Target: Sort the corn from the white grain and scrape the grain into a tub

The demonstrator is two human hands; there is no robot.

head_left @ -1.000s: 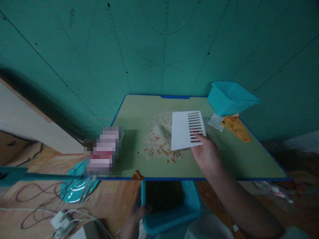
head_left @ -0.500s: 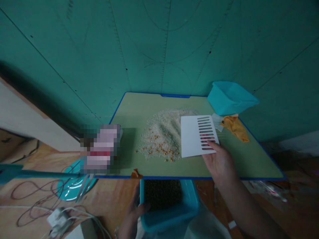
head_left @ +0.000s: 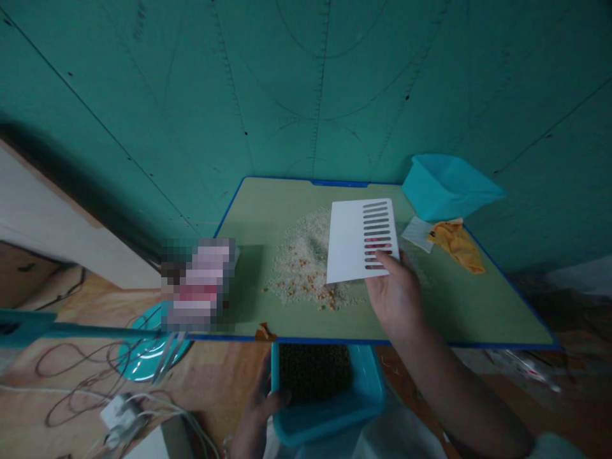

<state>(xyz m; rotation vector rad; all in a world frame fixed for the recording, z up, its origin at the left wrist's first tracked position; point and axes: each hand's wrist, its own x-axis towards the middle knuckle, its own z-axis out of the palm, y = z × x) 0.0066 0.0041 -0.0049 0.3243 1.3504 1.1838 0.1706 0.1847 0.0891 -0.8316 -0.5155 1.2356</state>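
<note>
My right hand [head_left: 396, 296] pinches a white slotted card [head_left: 347, 241] between thumb and fingers, over a green board [head_left: 463, 306] with a blue edge. The card's left part overlaps a pile of pale grains [head_left: 299, 271] flecked with orange bits, and it hides part of the pile. Below the board's near edge, my left hand [head_left: 258, 414] grips the side of a blue tub [head_left: 329, 417]. Dark seeds [head_left: 314, 376] fill the tub.
A turquoise bin [head_left: 449, 188] lies tilted at the board's far right, next to a white paper [head_left: 417, 233] and a yellow cloth [head_left: 456, 246]. A pixelated object [head_left: 198, 284] stands at the left edge. A teal plate [head_left: 143, 350] and tangled cables [head_left: 86, 389] lie on the wooden floor.
The white card has swung left and farther up the board, with my right hand following it, and now covers more of the pile. My left hand and the blue tub stay in place.
</note>
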